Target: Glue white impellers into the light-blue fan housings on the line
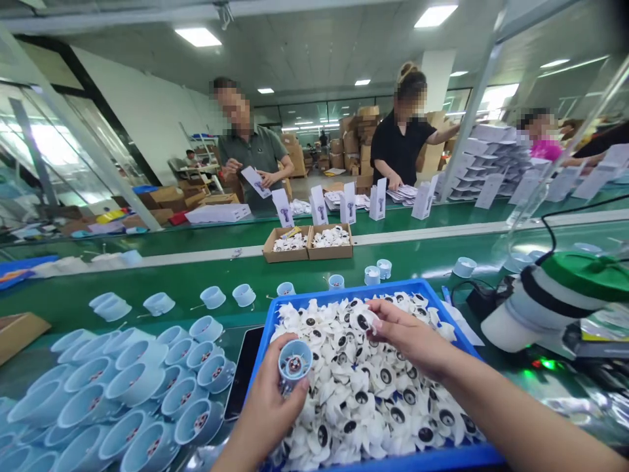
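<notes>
My left hand (275,393) is closed round a light blue fan housing (295,360), its open end facing up so the copper motor coil inside shows. In my right hand (400,331) a white fan blade (363,320) with a black hub is pinched between thumb and fingers. Both hands are over a blue tray (259,367) heaped with white fan blades (361,398). To the left stand many more blue housings (142,383), grouped close together, with coils visible in several.
Single housings (213,297) sit along the green conveyor (187,269). Beyond are two cardboard boxes (287,254) of small white parts and upright printed cartons (348,203). A white container with a green lid (584,278) is at right. Co-workers (400,144) handle cartons across the line.
</notes>
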A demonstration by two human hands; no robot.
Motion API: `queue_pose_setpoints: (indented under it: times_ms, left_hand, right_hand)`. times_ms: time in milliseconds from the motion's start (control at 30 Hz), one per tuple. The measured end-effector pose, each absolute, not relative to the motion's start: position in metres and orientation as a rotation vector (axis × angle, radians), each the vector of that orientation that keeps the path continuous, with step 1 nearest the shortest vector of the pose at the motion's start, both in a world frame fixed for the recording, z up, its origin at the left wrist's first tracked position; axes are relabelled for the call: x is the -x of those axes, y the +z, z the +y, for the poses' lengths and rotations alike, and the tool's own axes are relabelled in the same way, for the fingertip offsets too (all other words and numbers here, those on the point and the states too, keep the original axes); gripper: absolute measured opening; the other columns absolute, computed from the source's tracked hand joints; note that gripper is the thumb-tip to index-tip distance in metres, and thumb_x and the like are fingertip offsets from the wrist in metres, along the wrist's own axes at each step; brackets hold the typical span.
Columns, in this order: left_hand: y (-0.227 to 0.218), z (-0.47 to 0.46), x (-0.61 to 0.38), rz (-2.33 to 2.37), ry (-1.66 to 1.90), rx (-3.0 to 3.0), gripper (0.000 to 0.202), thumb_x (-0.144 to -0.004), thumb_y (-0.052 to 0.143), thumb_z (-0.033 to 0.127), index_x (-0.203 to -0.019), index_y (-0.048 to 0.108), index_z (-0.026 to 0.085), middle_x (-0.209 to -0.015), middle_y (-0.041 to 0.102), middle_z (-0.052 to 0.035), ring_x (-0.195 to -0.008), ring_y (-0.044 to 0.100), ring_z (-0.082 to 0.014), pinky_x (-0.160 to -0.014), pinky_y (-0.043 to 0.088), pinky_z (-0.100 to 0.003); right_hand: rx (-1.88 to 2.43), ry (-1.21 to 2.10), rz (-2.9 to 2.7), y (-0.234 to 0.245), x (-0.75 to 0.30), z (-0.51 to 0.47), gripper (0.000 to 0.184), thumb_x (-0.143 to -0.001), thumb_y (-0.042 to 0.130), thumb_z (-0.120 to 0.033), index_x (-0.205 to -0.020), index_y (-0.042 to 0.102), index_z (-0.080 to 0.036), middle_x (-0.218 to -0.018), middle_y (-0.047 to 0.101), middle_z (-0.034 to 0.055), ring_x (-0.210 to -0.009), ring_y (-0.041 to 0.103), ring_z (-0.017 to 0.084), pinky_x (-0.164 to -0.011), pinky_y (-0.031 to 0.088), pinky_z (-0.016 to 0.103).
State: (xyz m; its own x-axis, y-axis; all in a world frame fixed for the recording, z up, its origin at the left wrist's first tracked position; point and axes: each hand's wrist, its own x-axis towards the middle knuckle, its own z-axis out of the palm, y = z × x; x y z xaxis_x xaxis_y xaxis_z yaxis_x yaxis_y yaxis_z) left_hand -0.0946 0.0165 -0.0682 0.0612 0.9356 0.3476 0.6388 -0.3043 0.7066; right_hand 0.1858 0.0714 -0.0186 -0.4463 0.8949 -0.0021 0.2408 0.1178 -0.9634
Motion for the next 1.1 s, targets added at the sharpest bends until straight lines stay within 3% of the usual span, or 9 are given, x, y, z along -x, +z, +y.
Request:
queue_pose_setpoints:
  times_ms: [100,200,367,500,633,800,1033,1100]
  left_hand:
    - [-0.054,0.011,0.083,1.485,0.963,-2.097,0.051,-0.091,0.053,0.031,-0.140,0.039,0.027,-0.139,0.054,-0.0152,-0.125,0.057,-0.0343,-0.101,0.050,-0.054]
    - [-0.033,0.011,0.068,1.393,0.834,-2.206,0.059,-0.087,0.063,0.037,-0.141,0.040,0.029,-0.140,0.054,-0.0135,-0.126,0.057,-0.0351,-0.101,0.051,-0.054]
    - [-0.011,0.016,0.044,1.273,0.819,-2.301,0.061,-0.078,0.077,0.040,-0.132,0.050,0.034,-0.133,0.060,-0.0061,-0.122,0.059,-0.0317,-0.101,0.052,-0.052]
    - [-0.008,0.018,0.034,1.253,0.794,-2.341,0.060,-0.079,0.078,0.036,-0.132,0.050,0.032,-0.132,0.060,-0.0066,-0.123,0.057,-0.0298,-0.103,0.050,-0.052]
    - [-0.005,0.019,0.027,1.255,0.805,-2.391,0.056,-0.081,0.075,0.036,-0.132,0.052,0.028,-0.131,0.061,-0.0097,-0.121,0.057,-0.0303,-0.101,0.050,-0.051]
    - [-0.002,0.023,0.017,1.224,0.751,-2.493,0.055,-0.081,0.075,0.033,-0.131,0.054,0.025,-0.129,0.063,-0.0107,-0.120,0.059,-0.0301,-0.099,0.051,-0.050]
    - [-0.003,0.022,0.010,1.239,0.724,-2.578,0.052,-0.077,0.072,0.023,-0.126,0.055,0.023,-0.123,0.067,-0.0104,-0.112,0.064,-0.0299,-0.092,0.053,-0.051]
    - [-0.002,0.021,0.012,1.259,0.692,-2.594,0.055,-0.076,0.074,0.024,-0.128,0.054,0.023,-0.124,0.067,-0.0108,-0.111,0.064,-0.0310,-0.092,0.053,-0.053]
  right_hand:
    - [0.871,1.685,-1.298,-0.023,-0.192,0.055,0.037,-0.097,0.047,-0.039,-0.128,0.042,-0.020,-0.108,0.055,0.0066,-0.093,0.061,0.014,-0.094,0.052,0.035]
    - [0.576,1.944,-0.819,-0.025,-0.195,0.044,0.037,-0.089,0.069,-0.029,-0.119,0.051,-0.018,-0.102,0.058,0.0047,-0.091,0.063,0.013,-0.093,0.052,0.031]
    - [0.440,2.068,-0.670,-0.032,-0.197,0.034,0.035,-0.085,0.077,-0.029,-0.107,0.053,-0.015,-0.091,0.061,0.0037,-0.084,0.062,0.013,-0.088,0.054,0.033]
    - [0.490,2.081,-0.734,-0.036,-0.198,0.032,0.041,-0.082,0.080,-0.037,-0.104,0.051,-0.017,-0.082,0.059,0.0010,-0.078,0.059,0.011,-0.082,0.052,0.029]
    - [0.734,1.751,-1.162,-0.027,-0.199,0.031,0.034,-0.081,0.079,-0.034,-0.105,0.059,-0.021,-0.091,0.059,0.0003,-0.079,0.056,0.010,-0.077,0.048,0.024]
    - [1.058,1.082,-1.834,-0.011,-0.194,0.030,0.017,-0.083,0.067,-0.021,-0.100,0.069,-0.024,-0.099,0.060,0.0021,-0.082,0.056,0.014,-0.078,0.047,0.029]
    - [1.096,0.731,-2.022,-0.008,-0.190,0.028,0.018,-0.074,0.063,-0.012,-0.091,0.063,-0.020,-0.087,0.058,0.0002,-0.085,0.054,0.015,-0.074,0.041,0.028]
    - [1.059,0.833,-1.934,-0.010,-0.191,0.034,0.020,-0.071,0.062,-0.012,-0.089,0.064,-0.020,-0.086,0.057,0.0005,-0.082,0.052,0.015,-0.074,0.041,0.029]
